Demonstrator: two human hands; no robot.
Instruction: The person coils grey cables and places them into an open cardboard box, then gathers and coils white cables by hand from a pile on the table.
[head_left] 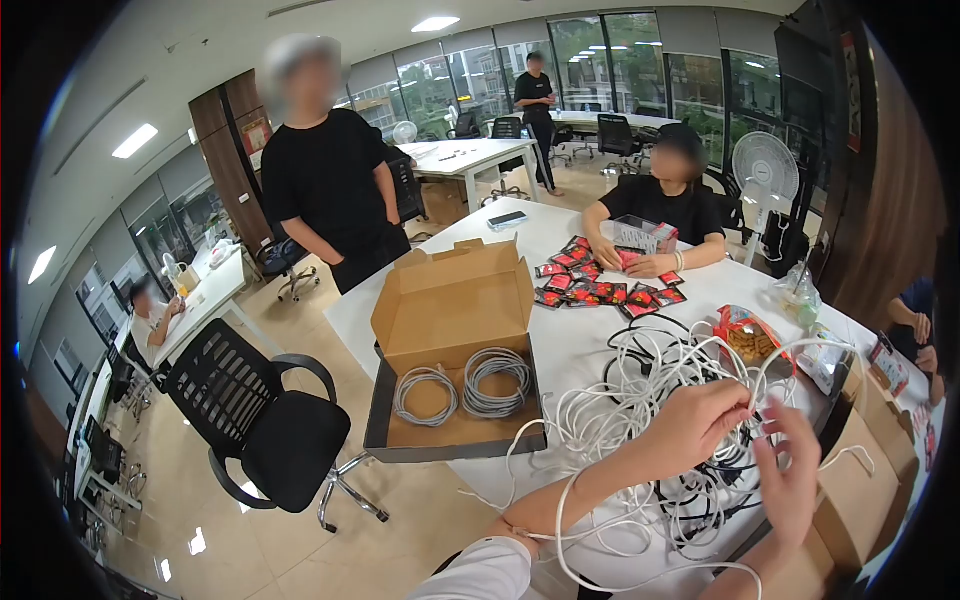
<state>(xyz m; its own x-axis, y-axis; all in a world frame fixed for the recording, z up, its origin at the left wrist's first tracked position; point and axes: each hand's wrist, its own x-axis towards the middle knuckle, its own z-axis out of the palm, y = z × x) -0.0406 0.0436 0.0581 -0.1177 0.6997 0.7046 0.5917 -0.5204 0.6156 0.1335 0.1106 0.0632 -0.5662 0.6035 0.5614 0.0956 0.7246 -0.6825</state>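
A big tangle of white cables [580, 425] mixed with black cables lies on the white table in front of me. My left hand [705, 425] reaches over the tangle, its fingers pinched on a white cable. One white strand loops under my left forearm. Close beside it, to the right, my right hand [788, 465] has its fingers spread and slightly blurred, near the same strands. To the left stands an open cardboard box [455, 300] holding two coiled grey cables, a smaller coil [425, 397] and a larger coil [497, 383].
Across the table a seated person handles red packets [590, 290]. A snack bag [752, 335] lies behind the tangle, and another open cardboard box [865, 450] is at my right. A phone [508, 220] lies at the far edge. A black chair [265, 410] and a standing person are left.
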